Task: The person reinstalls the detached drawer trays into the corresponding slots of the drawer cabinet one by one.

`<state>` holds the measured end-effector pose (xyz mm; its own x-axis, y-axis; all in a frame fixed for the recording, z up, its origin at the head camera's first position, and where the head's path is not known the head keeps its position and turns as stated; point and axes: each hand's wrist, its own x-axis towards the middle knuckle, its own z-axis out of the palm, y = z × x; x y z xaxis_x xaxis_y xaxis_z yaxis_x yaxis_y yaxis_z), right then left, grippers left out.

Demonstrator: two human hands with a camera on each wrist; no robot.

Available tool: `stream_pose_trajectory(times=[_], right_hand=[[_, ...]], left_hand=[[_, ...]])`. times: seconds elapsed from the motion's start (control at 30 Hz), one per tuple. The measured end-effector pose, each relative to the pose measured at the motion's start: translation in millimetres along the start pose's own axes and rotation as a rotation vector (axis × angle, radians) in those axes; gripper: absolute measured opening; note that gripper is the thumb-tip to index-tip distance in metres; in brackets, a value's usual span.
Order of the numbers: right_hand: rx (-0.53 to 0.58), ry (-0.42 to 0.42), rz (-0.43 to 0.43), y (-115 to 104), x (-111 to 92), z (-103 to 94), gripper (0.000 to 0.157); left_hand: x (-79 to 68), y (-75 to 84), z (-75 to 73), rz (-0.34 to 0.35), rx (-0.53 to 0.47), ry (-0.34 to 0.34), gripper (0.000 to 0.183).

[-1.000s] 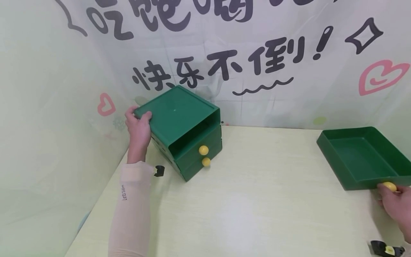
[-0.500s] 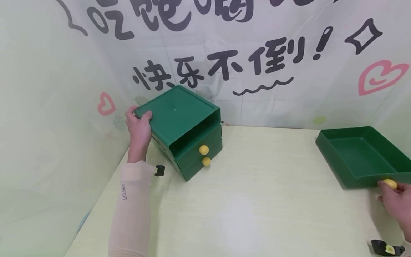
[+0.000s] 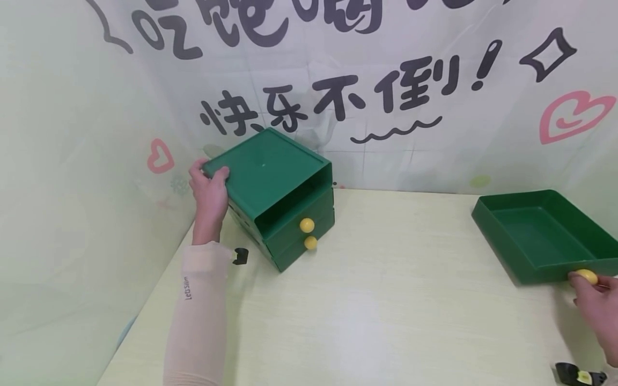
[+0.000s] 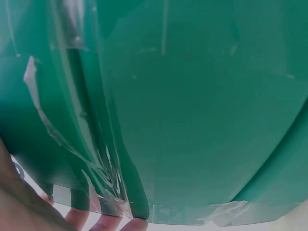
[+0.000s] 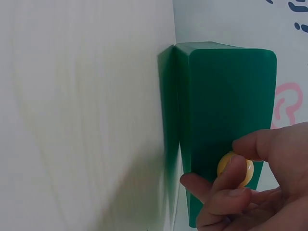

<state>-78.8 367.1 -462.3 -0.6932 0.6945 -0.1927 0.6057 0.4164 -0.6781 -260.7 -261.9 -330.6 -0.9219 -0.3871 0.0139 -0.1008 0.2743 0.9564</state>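
A green drawer cabinet (image 3: 265, 169) stands at the table's back left, its top slot vacant. Below that slot are two shut drawers with yellow knobs (image 3: 306, 225). My left hand (image 3: 210, 201) grips the cabinet's rear left corner, thumb on top and fingertips (image 4: 108, 222) curled round the back. Clear tape (image 4: 113, 178) runs along the green panel in the left wrist view. Far right, my right hand (image 3: 596, 308) pinches the yellow knob (image 3: 587, 276) of an empty green drawer (image 3: 541, 230). Seen by the right wrist, the drawer front (image 5: 231, 96) is close over the table, with a dark gap beneath.
The pale wooden table (image 3: 386, 300) stretches between cabinet and drawer. Behind it hangs a white printed cloth (image 3: 396, 161) with dark characters and pink hearts. Another pale cloth (image 3: 87, 214) borders the left side.
The drawer has shifted slightly left with my right hand, and its front edge has risen a little. My left hand and the cabinet have stayed in place.
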Motion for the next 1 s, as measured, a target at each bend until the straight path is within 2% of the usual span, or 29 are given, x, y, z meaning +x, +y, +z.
stream_pose_trajectory(times=[0.13, 0.37, 0.53, 0.73, 1.0], right_hand=[[0.003, 0.003, 0.013, -2.4, -3.2, 1.2, 0.063], [0.008, 0.024, -0.030, -3.7, -5.1, 1.3, 0.061], [0.021, 0.026, -0.029, -2.3, -4.3, 2.1, 0.060], [0.031, 0.080, -0.051, -0.6, -1.2, 5.8, 0.058], [0.044, 0.080, -0.014, -4.1, -6.7, 8.1, 0.061]], left_hand=[[-0.1, -0.7, -0.2, -0.003, -0.005, 0.007, 0.057], [-1.3, -1.6, -0.5, 0.004, 0.004, 0.018, 0.057], [-1.3, -1.7, -0.5, 0.001, 0.002, 0.013, 0.056], [-1.0, -1.1, -0.9, 0.005, 0.001, 0.013, 0.057], [-1.2, -0.6, 0.1, 0.013, 0.003, 0.017, 0.056]])
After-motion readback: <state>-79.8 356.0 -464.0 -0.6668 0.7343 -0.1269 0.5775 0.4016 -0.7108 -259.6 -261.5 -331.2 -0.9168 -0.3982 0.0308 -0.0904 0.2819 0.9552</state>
